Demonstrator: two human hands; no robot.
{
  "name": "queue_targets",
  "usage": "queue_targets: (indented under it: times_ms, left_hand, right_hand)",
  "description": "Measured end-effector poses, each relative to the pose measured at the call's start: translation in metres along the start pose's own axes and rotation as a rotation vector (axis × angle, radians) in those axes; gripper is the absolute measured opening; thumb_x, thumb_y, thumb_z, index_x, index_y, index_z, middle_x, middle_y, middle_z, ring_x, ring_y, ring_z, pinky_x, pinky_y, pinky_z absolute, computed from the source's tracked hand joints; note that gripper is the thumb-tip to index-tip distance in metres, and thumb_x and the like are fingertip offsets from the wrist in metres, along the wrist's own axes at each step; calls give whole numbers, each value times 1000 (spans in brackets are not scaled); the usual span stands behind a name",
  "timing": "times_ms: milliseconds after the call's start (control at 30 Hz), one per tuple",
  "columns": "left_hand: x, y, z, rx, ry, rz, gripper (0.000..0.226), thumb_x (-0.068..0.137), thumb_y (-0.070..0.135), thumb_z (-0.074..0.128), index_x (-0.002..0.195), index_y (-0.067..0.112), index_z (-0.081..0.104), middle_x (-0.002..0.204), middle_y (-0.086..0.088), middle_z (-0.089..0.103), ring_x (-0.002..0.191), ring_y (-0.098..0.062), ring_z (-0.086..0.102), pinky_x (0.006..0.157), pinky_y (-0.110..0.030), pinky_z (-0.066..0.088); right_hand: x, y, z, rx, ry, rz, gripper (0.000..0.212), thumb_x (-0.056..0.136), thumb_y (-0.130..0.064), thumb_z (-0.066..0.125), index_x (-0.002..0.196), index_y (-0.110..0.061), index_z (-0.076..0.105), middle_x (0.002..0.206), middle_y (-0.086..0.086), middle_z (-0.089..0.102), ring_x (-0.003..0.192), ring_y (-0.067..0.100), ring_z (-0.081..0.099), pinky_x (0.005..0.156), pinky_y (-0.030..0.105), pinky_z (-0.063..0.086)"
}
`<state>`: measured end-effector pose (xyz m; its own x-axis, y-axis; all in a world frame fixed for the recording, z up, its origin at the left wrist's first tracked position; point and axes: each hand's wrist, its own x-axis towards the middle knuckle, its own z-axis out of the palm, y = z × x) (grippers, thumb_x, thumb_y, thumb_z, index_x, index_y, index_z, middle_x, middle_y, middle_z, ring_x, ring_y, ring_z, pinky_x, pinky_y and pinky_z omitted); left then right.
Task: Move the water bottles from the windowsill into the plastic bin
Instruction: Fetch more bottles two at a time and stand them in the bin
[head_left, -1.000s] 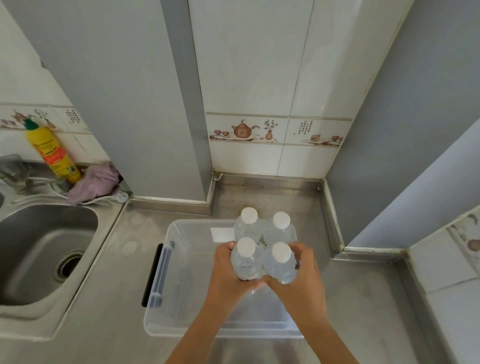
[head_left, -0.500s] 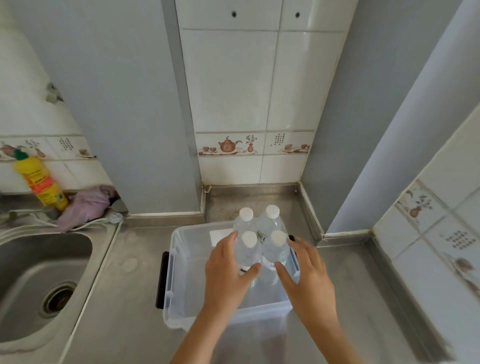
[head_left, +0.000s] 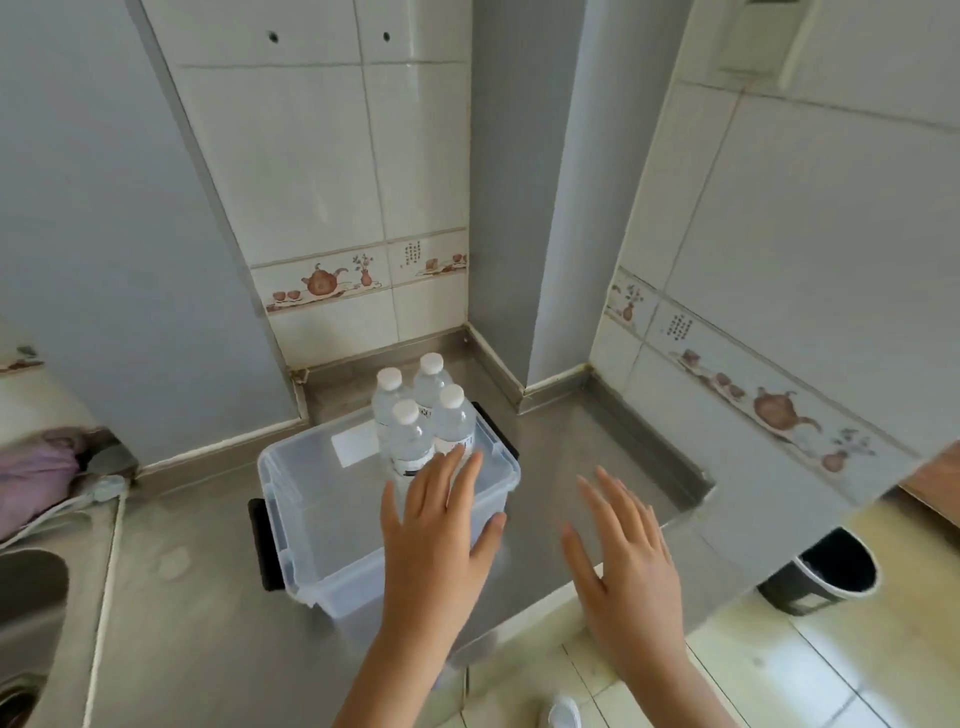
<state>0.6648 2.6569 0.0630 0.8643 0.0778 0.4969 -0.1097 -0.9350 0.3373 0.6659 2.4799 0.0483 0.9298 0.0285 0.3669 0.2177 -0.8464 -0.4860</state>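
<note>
Hands, left hand (head_left: 434, 540) and right hand (head_left: 623, 551), fingers spread and empty, above bin (head_left: 306, 525) of bottles (head_left: 423, 421), trash can (head_left: 826, 577) right.

Pretty bright, soft daylight all over, no harsh shadows. Slight glare on the glossy wall tiles (head_left: 415, 57) around 12 o'clock. Wide-angle lens bends straight lines hard toward the edges, worst at 3 and 9 o'clock. Whole frame looks a bit soft, smeary at the 9 o'clock edge.

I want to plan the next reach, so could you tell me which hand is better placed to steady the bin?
Probably the left hand: it hovers open over the plastic bin, while the right hand is beside it.
</note>
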Motion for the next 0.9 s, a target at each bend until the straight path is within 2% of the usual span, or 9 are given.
queue_targets:
  times_ms: [133,233,300,400,567,733,900]
  left_hand:
    - [-1,29,5,-55,-32,97,59,76,30,85,130,13,66,133,-4,65,122,-26,62,96,-63,46]
    - [2,76,16,-125,-66,189,61,78,33,83,132,13,64,136,-4,63,125,-26,60,102,-65,42]
    - [2,116,27,-178,-83,270,60,81,35,79,135,14,61,139,-3,61,128,-25,58,104,-66,39]
    - [-7,177,53,-245,-124,391,59,85,38,74,137,16,59,141,-4,60,130,-26,56,104,-65,37]
    - [-33,303,96,-355,-218,572,62,83,42,76,138,18,59,141,-1,60,129,-24,57,108,-53,30]
    - [-68,420,122,-479,-304,731,61,83,42,75,137,17,59,141,-2,60,131,-25,55,108,-51,34]
    - [-97,504,139,-554,-353,808,61,82,41,75,136,16,60,140,-2,60,132,-25,54,108,-53,38]
  right_hand:
    - [-22,24,-32,-62,33,101,54,94,-51,34,138,-23,51,148,1,47,138,22,41,111,48,35]
    - [-37,56,-68,-103,114,210,54,95,-48,35,138,-21,51,148,2,46,138,22,39,112,47,33]
    - [-49,82,-92,-127,155,272,55,95,-48,34,139,-20,51,148,3,46,138,24,40,113,46,31]
    - [-72,121,-127,-153,206,350,56,94,-47,33,137,-17,53,147,4,48,136,26,43,107,51,39]
    - [-115,197,-197,-230,342,497,56,91,-45,38,131,-12,58,140,9,54,123,32,55,94,47,50]
    - [-161,260,-262,-340,387,630,53,91,-42,40,131,-12,58,140,10,54,123,31,55,96,46,49]
    - [-199,313,-314,-397,428,734,54,92,-44,38,133,-15,56,142,8,53,128,29,50,100,45,45]
